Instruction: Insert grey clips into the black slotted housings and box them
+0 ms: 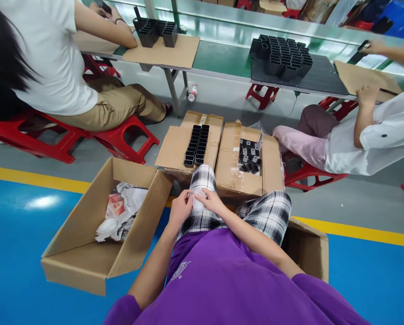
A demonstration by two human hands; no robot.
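Above my lap, my left hand (181, 208) and my right hand (213, 201) pinch a small crumpled, whitish plastic bag (198, 204) between them. Whether anything is inside the bag I cannot tell. Just beyond my knees, two columns of black rectangular cases (197, 144) stand on a closed cardboard box (170, 149). To their right, an open cardboard box (227, 164) holds several small black parts (249, 155), lying loosely.
At my left, an open carton (76, 225) contains crumpled paper and plastic (121, 212). Another carton (310, 246) sits by my right leg. Co-workers sit left and right on red stools (134, 135) at a green bench (222, 58) bearing black cases (286, 56).
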